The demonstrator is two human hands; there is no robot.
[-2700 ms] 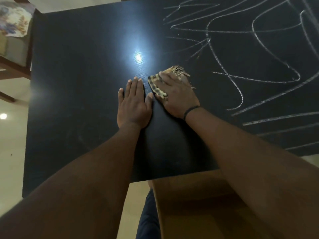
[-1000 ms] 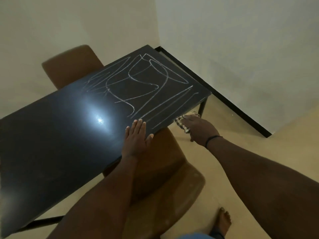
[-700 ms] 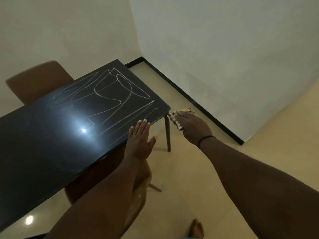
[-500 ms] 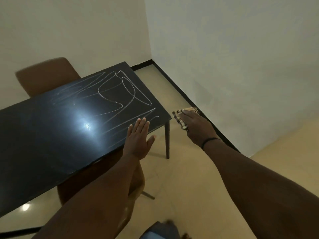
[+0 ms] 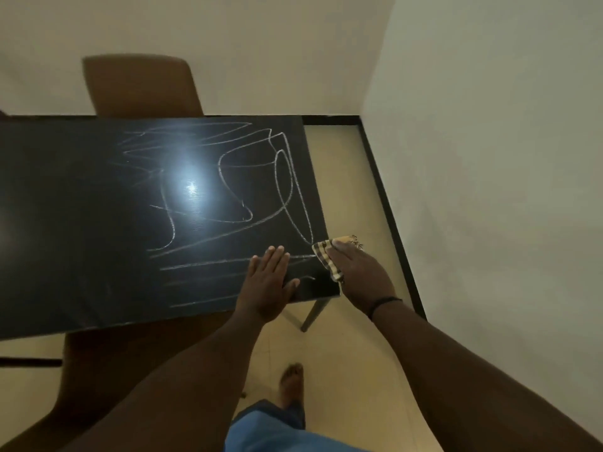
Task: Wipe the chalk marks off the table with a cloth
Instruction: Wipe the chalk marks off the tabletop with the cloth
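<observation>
While the right hand [image 5: 360,274] lay flat with its fingers stretched out straight, it pressed the checked cloth [image 5: 330,260] down at the table's [image 5: 65,223] near right corner, the cloth caught under the palm and showing only as a folded edge to the hand's left and a frayed tip beyond the fingertips. Whether the whole cloth sat on the top or partly hung past the right edge could not be told. Just beside it, on its left, the left hand [image 5: 267,285] rested open and flat on the dark top, fingers together and pointing away from the person, holding nothing.

From the cloth the chalk marks [image 5: 228,197] spread away to the left and forward: long, nearly straight strokes ran leftward from just beside the cloth, passing under the left hand, and loops climbed ahead of the right hand's fingertips along the right edge toward the far edge. The marked patch ran longest left to right across the table. Since the right hand had the cloth and touched the nearest strokes, the coming sweep would probably have to travel forward and leftward from that corner, and the left hand sat on strokes in its path.

Beyond the table's far edge stood a brown chair [image 5: 140,86].
</observation>
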